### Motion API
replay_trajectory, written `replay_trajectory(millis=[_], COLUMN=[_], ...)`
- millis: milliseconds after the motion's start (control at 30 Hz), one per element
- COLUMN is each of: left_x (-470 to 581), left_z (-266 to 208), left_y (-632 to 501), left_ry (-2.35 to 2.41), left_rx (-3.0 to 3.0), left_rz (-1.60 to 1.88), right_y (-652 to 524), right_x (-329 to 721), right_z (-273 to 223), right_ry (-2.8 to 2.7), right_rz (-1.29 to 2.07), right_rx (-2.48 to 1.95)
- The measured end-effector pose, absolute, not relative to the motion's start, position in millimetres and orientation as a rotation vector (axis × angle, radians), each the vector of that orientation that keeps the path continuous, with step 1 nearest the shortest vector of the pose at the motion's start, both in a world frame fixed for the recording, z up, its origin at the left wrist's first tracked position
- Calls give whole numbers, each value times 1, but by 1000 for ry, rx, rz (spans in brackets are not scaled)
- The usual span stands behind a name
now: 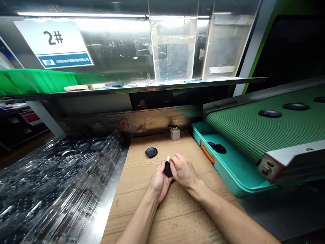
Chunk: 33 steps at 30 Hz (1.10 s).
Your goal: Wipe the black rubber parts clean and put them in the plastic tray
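Over the cardboard sheet (138, 183), my left hand (159, 181) is closed on a small black plastic part (167, 170), gripping it between thumb and fingers. My right hand (185, 171) is bent over the same part with its fingers pinched together. A small white piece (168, 158) pokes up at those fingertips; its kind is too small to make out. Beyond my hands a round black lid-like part (151, 152) lies flat on the cardboard. A small whitish bottle (175, 133) with a dark top stands at the cardboard's far edge.
Stacked clear plastic trays (68, 183) with black parts fill the left. On the right, a green conveyor belt (243, 125) carries several black parts above a teal bin (233, 181) with black parts inside. A metal shelf (142, 88) with a green crate (38, 81) crosses the back.
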State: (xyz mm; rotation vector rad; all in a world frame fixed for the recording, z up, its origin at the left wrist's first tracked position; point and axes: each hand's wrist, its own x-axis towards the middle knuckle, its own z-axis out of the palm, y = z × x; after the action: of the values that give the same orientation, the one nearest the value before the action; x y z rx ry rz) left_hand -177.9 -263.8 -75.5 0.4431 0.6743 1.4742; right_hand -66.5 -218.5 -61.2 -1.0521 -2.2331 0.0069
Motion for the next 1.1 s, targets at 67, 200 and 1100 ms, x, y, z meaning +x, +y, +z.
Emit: replay_trajectory(millis=[67, 200, 1100], left_x=[-178, -178, -180], left_z=[-75, -72, -74], left_y=[-264, -265, -263], left_ry=[698, 729, 586], left_rx=[455, 480, 353], left_rz=[1469, 1461, 1522], right_y=[-218, -218, -234], right_x=[-66, -66, -79], right_z=[-61, -61, -61], right_ry=[-2234, -2252, -2188], right_rz=[17, 29, 497], right_rx=[-1039, -979, -788])
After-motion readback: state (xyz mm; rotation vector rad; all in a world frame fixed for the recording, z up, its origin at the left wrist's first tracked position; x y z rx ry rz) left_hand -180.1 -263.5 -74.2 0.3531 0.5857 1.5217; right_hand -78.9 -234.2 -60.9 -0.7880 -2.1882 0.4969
